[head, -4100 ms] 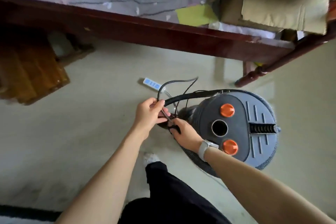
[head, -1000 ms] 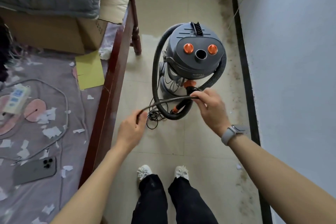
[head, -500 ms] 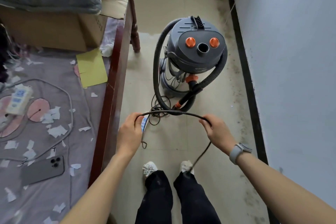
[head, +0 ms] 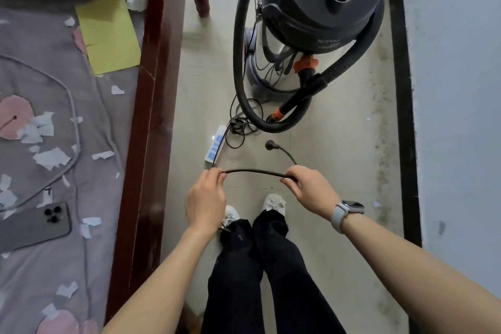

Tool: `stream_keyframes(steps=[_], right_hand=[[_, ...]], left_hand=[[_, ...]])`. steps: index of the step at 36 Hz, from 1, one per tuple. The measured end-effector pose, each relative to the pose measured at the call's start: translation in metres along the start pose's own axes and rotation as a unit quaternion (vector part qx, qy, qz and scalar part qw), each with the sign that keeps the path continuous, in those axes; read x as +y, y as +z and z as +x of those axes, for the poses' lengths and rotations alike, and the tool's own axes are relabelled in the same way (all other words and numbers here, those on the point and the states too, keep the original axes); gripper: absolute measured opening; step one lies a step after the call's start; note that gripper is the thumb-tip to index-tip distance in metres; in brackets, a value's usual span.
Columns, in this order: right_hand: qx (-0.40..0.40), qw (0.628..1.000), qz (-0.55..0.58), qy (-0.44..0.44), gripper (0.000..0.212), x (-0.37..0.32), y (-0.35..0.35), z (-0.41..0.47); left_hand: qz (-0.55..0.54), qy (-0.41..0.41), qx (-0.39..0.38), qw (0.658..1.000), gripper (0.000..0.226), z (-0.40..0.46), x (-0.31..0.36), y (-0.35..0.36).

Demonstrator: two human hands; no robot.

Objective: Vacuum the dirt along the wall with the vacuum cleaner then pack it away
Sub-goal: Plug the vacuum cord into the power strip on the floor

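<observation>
A grey drum vacuum cleaner (head: 322, 5) with two orange knobs stands on the tiled floor ahead of me, its black hose (head: 240, 62) looped round it. I hold a stretch of its black power cord (head: 254, 171) between both hands. My left hand (head: 207, 198) pinches one end of the stretch and my right hand (head: 311, 187) grips the other. The cord's plug (head: 269, 145) sticks up free beyond my right hand. Dark dirt (head: 382, 144) speckles the floor along the white wall (head: 461, 89).
A white power strip (head: 215, 145) lies on the floor beside a tangle of thin cable. A bed with a dark wooden frame (head: 147, 116) fills the left, carrying a phone (head: 35, 225), paper scraps, a yellow sheet and a cardboard box. My feet stand between bed and wall.
I have stepped back from the vacuum. My hands drew the cord along, and its plug end now sticks up free past my right hand instead of trailing down to my feet.
</observation>
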State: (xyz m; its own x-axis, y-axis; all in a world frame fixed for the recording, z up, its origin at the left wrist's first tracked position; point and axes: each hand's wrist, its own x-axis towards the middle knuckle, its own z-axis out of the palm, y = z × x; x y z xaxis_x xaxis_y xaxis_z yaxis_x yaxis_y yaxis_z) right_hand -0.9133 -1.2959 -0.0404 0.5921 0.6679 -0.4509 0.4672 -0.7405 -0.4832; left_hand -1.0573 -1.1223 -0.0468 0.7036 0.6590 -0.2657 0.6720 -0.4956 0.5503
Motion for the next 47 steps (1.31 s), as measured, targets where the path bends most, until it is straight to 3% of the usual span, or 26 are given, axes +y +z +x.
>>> stream_keyframes(steps=[4,13,20,26,29,34,37,42,47], right_hand=[[-0.006,0.999,-0.044,0.008,0.022,0.03,0.026,0.029],[-0.05,0.994,0.027,0.099,0.022,0.115,0.129,0.107],[0.007,0.994,0.074,0.075,0.028,0.182,0.229,0.191],[0.05,0.994,0.088,0.03,0.025,0.214,0.288,0.269],[0.058,0.994,0.092,0.012,0.022,0.227,0.314,0.297],[0.032,0.995,0.095,-0.024,0.023,0.243,0.333,0.327],[0.003,0.999,0.053,0.001,0.037,0.255,0.329,0.332],[-0.057,0.984,-0.084,0.145,0.061,0.297,0.337,0.307],[-0.073,0.966,-0.131,0.212,0.026,0.314,0.363,0.28]], left_hand=[[-0.008,-0.108,0.009,0.994,0.026,0.021,-0.027,0.037],[-0.017,-0.192,0.042,0.98,0.026,0.085,-0.097,0.154],[-0.018,-0.116,0.002,0.993,0.025,0.138,-0.196,0.26],[0.033,-0.15,-0.181,0.971,0.034,0.169,-0.272,0.326],[0.05,-0.096,-0.154,0.982,0.028,0.188,-0.287,0.351],[0.08,-0.026,0.002,0.996,0.031,0.212,-0.295,0.385],[0.149,0.001,-0.024,0.989,0.054,0.215,-0.292,0.394],[0.155,-0.033,-0.102,0.982,0.075,0.222,-0.298,0.404],[0.157,-0.037,-0.077,0.984,0.074,0.223,-0.293,0.412]])
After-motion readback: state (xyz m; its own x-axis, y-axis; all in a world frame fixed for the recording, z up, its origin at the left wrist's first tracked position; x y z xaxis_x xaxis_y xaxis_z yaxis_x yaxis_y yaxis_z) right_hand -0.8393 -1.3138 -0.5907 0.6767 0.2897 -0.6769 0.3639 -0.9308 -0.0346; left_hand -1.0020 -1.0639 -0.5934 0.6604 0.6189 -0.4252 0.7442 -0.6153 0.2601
